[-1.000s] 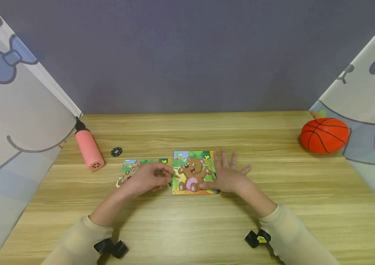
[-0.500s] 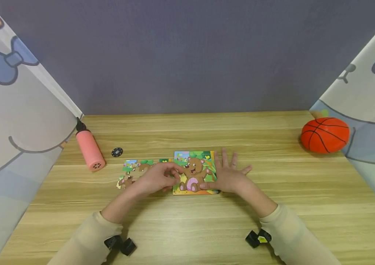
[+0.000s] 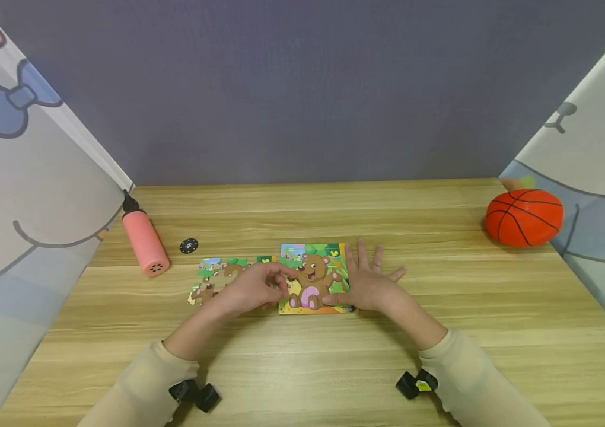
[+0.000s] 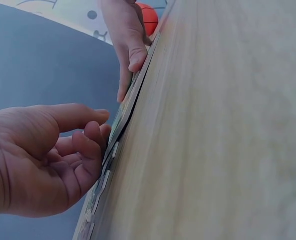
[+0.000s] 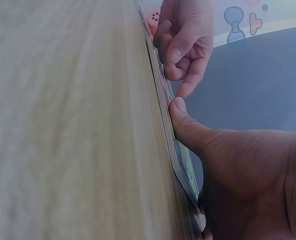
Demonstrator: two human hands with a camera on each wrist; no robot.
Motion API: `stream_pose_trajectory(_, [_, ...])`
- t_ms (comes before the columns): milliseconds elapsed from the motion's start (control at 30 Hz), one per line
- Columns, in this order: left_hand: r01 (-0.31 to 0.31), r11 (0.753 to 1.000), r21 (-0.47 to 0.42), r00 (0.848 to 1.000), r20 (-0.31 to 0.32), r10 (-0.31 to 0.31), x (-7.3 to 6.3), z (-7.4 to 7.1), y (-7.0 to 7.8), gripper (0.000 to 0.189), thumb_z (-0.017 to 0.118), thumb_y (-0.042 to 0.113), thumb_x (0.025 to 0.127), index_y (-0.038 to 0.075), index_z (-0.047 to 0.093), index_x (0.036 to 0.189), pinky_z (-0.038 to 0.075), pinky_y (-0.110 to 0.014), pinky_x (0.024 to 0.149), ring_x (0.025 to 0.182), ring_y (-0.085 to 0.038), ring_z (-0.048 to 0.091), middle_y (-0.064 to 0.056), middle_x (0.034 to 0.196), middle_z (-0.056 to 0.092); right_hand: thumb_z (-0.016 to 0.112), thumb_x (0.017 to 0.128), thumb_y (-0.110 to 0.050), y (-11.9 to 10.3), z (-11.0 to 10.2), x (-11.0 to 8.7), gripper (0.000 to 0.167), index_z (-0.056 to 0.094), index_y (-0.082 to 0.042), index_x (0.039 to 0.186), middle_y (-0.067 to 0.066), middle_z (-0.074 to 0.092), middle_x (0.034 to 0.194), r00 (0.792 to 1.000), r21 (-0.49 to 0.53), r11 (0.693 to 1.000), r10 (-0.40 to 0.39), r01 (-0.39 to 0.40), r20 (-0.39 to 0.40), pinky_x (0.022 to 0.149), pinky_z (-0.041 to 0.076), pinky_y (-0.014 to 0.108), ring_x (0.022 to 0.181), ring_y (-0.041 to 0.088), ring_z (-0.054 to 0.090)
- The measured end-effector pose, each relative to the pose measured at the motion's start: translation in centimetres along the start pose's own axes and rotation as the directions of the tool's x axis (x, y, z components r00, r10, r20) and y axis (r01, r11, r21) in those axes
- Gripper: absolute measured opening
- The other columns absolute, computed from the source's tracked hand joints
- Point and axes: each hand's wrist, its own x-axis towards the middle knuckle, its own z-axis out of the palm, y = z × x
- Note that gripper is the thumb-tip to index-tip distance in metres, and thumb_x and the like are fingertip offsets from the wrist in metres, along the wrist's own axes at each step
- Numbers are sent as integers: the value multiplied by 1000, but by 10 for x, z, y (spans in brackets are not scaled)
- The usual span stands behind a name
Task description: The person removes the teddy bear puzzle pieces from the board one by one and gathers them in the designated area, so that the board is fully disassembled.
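Touching the thin, square bear jigsaw [image 3: 310,295], the right hand [image 3: 371,287] splays wide, the left hand's [image 3: 253,287] grip curving loosely apart.

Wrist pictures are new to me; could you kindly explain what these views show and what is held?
No machine: a person works bare-handed. The wide view comes from the head, the close ones from each wrist. On the table lie a bear puzzle, puzzle pieces, a black chip, a pink pump and a red-orange ball. The right hand is spread across the bear puzzle's right edge. The left hand bends its fingers over the left side; nothing looks held.
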Motion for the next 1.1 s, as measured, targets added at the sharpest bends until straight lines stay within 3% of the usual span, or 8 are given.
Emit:
stream_pose_trajectory(300, [-3,991,134,1000,7,2,1,0,0,47,72,-2,84,10,67,129,38,-22,44,48,-10,43,-3,88,64,63,73,-84,0,-1,0,135,-4,-8,162,22,-18,164,1000,0,1000,2,-2,2,85,-4,93,143,56,-19])
stream_pose_trajectory(567, [-42,973,228,999,30,36,3,1,1,54,76,-1,81,8,65,133,35,-22,50,58,-11,43,0,86,61,62,72,-85,1,0,0,136,-5,-9,162,22,-17,164,1000,-2,1000,0,0,-3,85,-3,93,143,56,-18])
stream_pose_trajectory(1100, [-31,972,231,999,15,28,4,5,2,55,81,-3,80,9,64,131,44,-28,60,67,-14,48,-3,86,58,61,72,-86,1,1,1,136,-6,-9,162,22,-18,164,1000,2,1000,-5,5,-7,85,-5,92,143,57,-18])
